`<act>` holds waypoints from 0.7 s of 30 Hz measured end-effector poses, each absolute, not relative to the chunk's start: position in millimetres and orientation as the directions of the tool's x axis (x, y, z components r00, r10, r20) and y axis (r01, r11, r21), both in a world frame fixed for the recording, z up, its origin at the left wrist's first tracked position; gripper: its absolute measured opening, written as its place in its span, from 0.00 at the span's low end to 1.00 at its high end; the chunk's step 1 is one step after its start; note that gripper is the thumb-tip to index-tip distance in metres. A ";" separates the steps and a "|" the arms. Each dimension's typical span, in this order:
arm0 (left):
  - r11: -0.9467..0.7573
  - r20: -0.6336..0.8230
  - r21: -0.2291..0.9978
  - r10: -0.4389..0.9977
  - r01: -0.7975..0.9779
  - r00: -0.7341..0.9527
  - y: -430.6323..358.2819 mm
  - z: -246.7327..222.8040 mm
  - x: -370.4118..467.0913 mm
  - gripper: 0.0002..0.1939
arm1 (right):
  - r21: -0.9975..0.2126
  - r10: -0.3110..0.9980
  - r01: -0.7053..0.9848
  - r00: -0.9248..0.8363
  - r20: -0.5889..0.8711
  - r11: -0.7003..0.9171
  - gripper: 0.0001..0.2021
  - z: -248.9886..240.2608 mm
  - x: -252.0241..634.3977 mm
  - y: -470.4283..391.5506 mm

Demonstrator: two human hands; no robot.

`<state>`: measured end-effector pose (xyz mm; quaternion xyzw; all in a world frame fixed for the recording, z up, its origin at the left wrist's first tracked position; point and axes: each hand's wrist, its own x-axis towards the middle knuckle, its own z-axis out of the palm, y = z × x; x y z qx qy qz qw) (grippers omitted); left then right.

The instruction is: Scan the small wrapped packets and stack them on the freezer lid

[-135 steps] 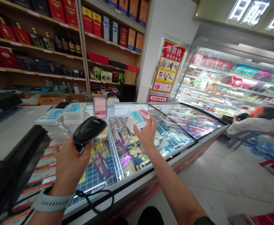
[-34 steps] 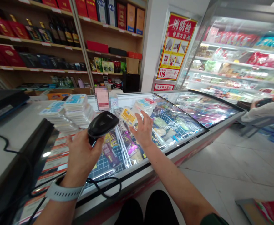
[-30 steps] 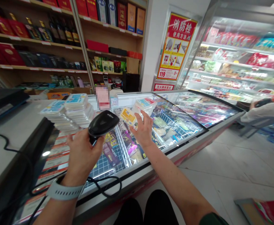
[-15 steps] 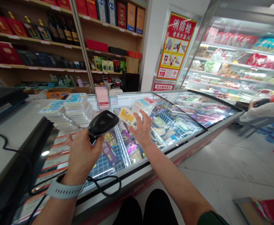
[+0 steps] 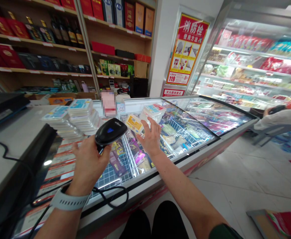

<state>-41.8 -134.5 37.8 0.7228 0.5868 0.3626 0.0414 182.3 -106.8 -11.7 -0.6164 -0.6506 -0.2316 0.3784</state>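
Observation:
My left hand (image 5: 88,162) is wrapped around the handle of a black barcode scanner (image 5: 111,131), whose head points toward a small flat plastic-wrapped pack with a yellow and white label (image 5: 134,123). A blue light shows on top of the scanner. Beside that pack is my right hand (image 5: 150,136), its fingers spread and bent and its thumb at the pack's lower corner; whether they touch I cannot tell. Behind the right hand lies a pile of similar packs with a red and blue label (image 5: 154,109). Two stacks of packs with blue labels (image 5: 80,105) stand left of the scanner.
Under my hands runs a glass-topped chest freezer (image 5: 200,116) with bagged goods in wire baskets. The scanner's black cable (image 5: 115,205) loops over its front edge. A dark device (image 5: 6,106) stands on the left counter. At right, a person's arm (image 5: 273,109) shows near a chair.
A blue light has come on atop the scanner, which has shifted very slightly right. The yellow-labelled pack has moved slightly left; my right hand is almost still.

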 end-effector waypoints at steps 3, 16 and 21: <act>-0.305 0.472 0.492 0.881 0.816 0.045 -134.0 37.9 -41.7 0.13 | -0.164 0.623 0.977 0.045 0.781 0.136 0.28 -12.8 182.5 -105.8; -0.295 0.480 0.571 0.877 0.766 -0.020 -131.0 36.0 -49.1 0.10 | -0.281 0.488 0.944 0.166 0.857 0.172 0.29 1.8 188.6 -108.1; -0.260 0.483 0.610 0.871 0.748 -0.091 -130.0 37.5 -51.0 0.11 | -0.483 0.472 0.867 0.379 0.796 0.119 0.29 37.0 232.9 -87.8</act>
